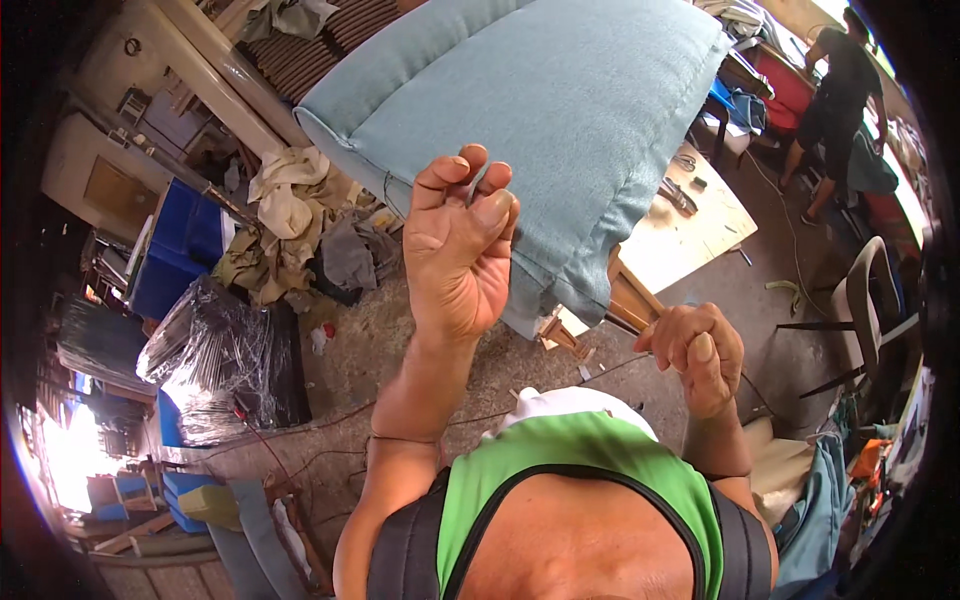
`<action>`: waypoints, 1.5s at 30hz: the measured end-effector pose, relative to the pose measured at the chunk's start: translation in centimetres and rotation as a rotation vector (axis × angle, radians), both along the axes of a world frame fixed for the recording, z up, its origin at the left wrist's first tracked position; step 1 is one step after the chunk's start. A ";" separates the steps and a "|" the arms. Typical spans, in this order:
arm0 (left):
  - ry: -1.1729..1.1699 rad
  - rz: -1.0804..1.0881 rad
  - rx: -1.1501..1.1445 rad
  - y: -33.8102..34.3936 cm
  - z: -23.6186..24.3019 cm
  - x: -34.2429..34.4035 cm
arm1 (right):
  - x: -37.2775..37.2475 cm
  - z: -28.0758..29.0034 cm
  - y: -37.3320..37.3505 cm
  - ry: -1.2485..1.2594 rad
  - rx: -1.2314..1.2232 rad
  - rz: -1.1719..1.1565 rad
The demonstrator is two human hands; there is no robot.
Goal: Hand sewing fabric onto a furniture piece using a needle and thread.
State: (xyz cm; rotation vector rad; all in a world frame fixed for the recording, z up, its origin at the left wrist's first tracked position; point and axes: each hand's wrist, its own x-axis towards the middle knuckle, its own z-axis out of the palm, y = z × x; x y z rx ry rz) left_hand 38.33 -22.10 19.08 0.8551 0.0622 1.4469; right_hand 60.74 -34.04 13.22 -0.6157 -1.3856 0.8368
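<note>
The large blue-grey woven-fabric padded furniture piece (540, 110) lies ahead of the person, its broad face covered and seamed. Its puckered right edge, beside bare brown wood (632, 295), suggests finishing remains. The left hand (460, 245) is half-curled, the right hand (700, 355) folded (whether either grip pinches anything, I cannot tell).

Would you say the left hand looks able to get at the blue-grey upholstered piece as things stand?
Probably yes: the left hand overlaps the upholstered piece in view, and nothing visible stands between them.
</note>
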 end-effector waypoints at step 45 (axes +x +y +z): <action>0.771 0.583 1.136 -8.8 7.4 4.3 | 2.2 -0.1 -0.5 0.155 -0.092 0.116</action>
